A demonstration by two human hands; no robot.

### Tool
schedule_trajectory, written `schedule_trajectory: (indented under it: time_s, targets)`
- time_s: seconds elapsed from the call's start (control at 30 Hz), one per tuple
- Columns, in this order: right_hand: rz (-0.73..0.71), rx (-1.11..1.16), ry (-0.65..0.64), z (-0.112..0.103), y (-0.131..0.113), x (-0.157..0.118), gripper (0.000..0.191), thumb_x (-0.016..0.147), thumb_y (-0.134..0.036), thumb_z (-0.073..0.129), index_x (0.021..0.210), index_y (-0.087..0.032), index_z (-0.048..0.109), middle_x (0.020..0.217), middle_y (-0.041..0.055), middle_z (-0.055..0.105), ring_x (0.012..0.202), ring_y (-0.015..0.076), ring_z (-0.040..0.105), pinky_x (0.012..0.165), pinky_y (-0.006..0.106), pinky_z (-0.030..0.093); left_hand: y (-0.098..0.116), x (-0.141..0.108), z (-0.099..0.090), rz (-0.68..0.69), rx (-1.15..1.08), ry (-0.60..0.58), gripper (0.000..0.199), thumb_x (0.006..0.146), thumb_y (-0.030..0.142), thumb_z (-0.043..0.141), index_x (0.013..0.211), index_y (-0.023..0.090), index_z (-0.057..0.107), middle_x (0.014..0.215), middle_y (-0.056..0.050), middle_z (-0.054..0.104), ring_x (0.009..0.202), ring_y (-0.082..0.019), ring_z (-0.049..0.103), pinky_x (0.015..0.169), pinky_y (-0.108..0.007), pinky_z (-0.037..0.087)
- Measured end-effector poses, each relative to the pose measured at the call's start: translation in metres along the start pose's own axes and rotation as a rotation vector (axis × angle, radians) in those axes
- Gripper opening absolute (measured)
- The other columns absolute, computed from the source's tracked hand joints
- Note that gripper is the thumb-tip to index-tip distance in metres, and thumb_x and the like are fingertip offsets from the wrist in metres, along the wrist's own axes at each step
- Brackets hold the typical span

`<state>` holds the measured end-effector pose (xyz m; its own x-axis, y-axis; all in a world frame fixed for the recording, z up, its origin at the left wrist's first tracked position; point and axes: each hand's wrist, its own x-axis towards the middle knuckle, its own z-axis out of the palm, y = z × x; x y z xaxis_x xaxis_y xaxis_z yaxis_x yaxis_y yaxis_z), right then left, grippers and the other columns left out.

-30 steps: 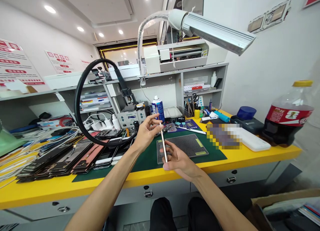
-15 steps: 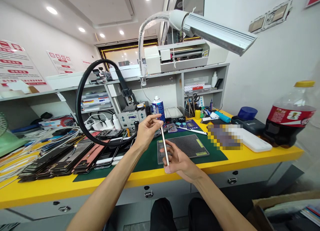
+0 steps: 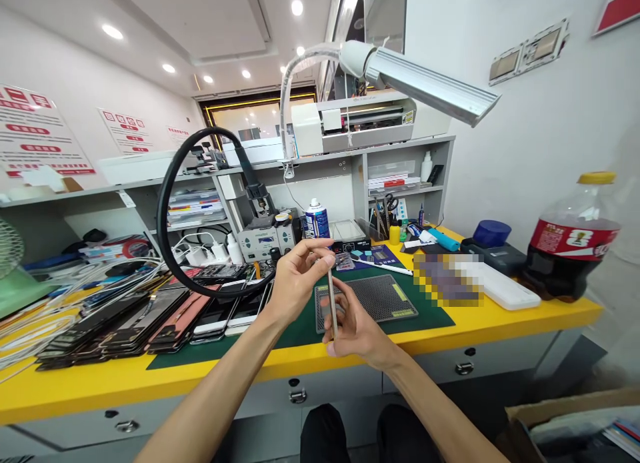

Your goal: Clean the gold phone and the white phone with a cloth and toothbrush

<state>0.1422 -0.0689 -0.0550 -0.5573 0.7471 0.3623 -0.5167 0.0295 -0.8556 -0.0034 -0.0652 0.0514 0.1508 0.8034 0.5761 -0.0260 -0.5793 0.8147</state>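
Both my hands hold a thin flat phone (image 3: 333, 301) edge-on toward me, upright over the front of the yellow bench. My left hand (image 3: 295, 273) pinches its top end with fingertips. My right hand (image 3: 356, 328) grips its lower end from the right. Just behind the phone lies a dark perforated work mat (image 3: 380, 294) on a green cutting mat (image 3: 430, 309).
A row of phones and screens (image 3: 150, 319) covers the bench's left part. A black hose loop (image 3: 167, 209), a soldering station (image 3: 263, 236), a spray can (image 3: 316, 219) and shelves stand behind. A desk lamp (image 3: 430, 89) hangs overhead. A cola bottle (image 3: 570, 243) stands right.
Both hands with the phone have shifted slightly lower and nearer to me, and the phone stands more upright. The camera view has tilted a little.
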Motion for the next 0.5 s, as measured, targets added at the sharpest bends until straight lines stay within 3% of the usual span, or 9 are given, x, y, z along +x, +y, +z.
schedule_trajectory:
  time_s: [0.27,0.5]
  targets:
    - [-0.048,-0.212,0.01,0.0,-0.012,0.008,0.102,0.069,-0.024,0.086,0.15,-0.039,0.026,0.117,0.0061,0.047,0.098,0.0219,0.058,0.078,0.036,0.052,0.006,-0.003,-0.009,0.069,0.064,-0.007,0.028,0.086,0.033,0.07,0.113,0.025,0.067,0.122,-0.006,0.064,0.117,-0.024,0.057,0.096,-0.033,0.047]
    - [-0.058,-0.397,-0.046,0.0,-0.024,0.015,0.105,0.073,-0.031,0.083,0.154,-0.039,0.016,0.135,0.0108,0.044,0.117,0.0285,0.055,0.09,0.042,0.052,0.012,-0.003,-0.019,0.019,0.165,-0.047,0.056,0.085,0.041,0.07,0.137,0.033,0.05,0.146,-0.008,0.049,0.137,-0.03,0.042,0.109,-0.045,0.039]
